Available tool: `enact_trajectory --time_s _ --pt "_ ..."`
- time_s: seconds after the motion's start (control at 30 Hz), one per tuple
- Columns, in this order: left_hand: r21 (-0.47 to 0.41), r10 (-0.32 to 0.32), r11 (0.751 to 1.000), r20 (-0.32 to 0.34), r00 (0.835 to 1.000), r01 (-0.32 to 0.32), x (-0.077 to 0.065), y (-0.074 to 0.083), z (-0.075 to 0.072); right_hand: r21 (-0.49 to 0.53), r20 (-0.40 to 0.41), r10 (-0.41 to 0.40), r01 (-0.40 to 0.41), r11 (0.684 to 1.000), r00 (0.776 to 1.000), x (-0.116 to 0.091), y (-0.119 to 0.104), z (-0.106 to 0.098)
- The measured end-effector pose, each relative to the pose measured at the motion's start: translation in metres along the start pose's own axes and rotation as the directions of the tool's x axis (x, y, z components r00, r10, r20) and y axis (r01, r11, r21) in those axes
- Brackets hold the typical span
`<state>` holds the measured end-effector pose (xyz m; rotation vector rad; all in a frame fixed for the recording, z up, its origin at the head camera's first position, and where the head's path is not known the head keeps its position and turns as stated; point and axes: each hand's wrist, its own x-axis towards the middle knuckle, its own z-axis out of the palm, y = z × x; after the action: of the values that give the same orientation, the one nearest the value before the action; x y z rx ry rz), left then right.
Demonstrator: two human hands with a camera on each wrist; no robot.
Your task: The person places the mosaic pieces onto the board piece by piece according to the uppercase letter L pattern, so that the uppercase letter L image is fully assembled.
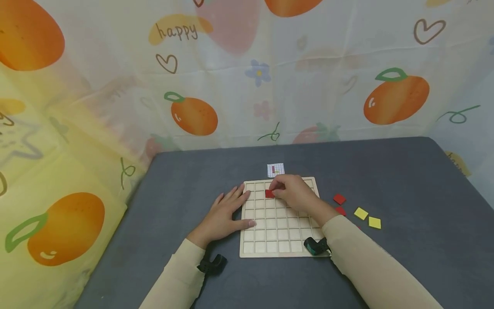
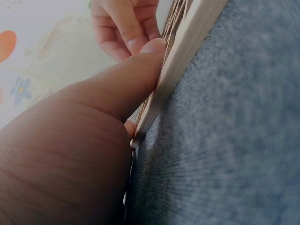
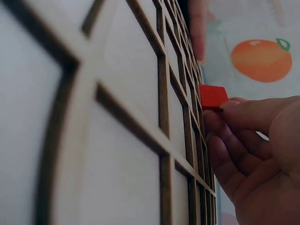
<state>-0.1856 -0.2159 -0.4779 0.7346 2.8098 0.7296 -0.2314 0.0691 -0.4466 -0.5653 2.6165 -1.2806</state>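
Observation:
My right hand (image 1: 295, 193) pinches a red square tile (image 1: 269, 194) between thumb and fingers, over the upper part of a wooden grid board (image 1: 260, 235). In the right wrist view the red tile (image 3: 213, 97) stands at a tilt, its edge right at the grid bars. My left hand (image 1: 225, 216) rests at the board's left edge with fingers spread, fingertips and thumb on its rim. The left wrist view shows that thumb (image 2: 136, 75) lying along the board's side (image 2: 178, 61). Part of the board is hidden under the right hand and forearm.
Right of the board lie red tiles (image 1: 339, 198) and yellow tiles (image 1: 361, 213), some partly behind the right sleeve. A small card with a printed grid pattern (image 1: 275, 170) lies just beyond the board's far edge. All stand on a dark grey table (image 1: 185, 184) before a fruit-print curtain.

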Motion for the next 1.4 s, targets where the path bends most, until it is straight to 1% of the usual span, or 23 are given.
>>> enact_trajectory --time_s 0.1,0.23,0.43,0.6,0.8,0.9,1.0,1.13,1.3,1.4 --pt "0.003 0.0 1.0 0.006 1.0 0.0 0.001 0.001 -0.001 -0.035 0.006 0.011 -0.01 0.999 1.0 0.0 0.0 0.0" --pt "0.004 -0.006 1.0 0.009 1.0 0.006 0.001 0.0 -0.001 -0.05 0.025 0.016 -0.015 0.999 1.0 0.002 -0.002 -0.001" --pt "-0.001 -0.01 1.0 0.002 1.0 0.01 0.002 0.0 -0.001 -0.085 0.082 -0.013 0.02 0.996 0.997 0.002 -0.003 -0.002" --pt "-0.004 -0.014 1.0 0.004 1.0 0.014 0.001 0.001 -0.001 -0.052 0.113 -0.01 0.016 0.999 0.994 0.0 0.0 -0.002" --pt "-0.009 -0.014 1.0 0.014 1.0 0.014 0.0 0.003 -0.001 0.043 0.101 -0.015 0.011 0.999 0.995 -0.007 0.001 -0.005" --pt "-0.01 -0.018 1.0 0.016 1.0 0.018 -0.001 0.004 -0.001 0.111 0.087 -0.009 0.0 0.994 0.996 -0.011 0.003 -0.009" --pt "-0.013 -0.02 1.0 0.015 1.0 0.02 -0.001 0.004 -0.001 0.215 0.081 -0.028 0.01 0.977 0.996 -0.017 0.006 -0.015" --pt "-0.021 -0.016 1.0 0.013 1.0 0.016 -0.001 0.003 -0.001 0.338 0.076 -0.046 0.018 0.941 0.996 -0.026 0.01 -0.025" --pt "-0.022 -0.012 1.0 0.004 1.0 0.012 -0.001 0.001 -0.001 0.376 0.04 -0.04 0.022 0.926 0.998 -0.039 0.013 -0.037" --pt "-0.018 -0.014 1.0 0.002 1.0 0.014 -0.001 0.0 0.0 0.398 0.021 -0.051 0.038 0.916 0.998 -0.046 0.016 -0.044"
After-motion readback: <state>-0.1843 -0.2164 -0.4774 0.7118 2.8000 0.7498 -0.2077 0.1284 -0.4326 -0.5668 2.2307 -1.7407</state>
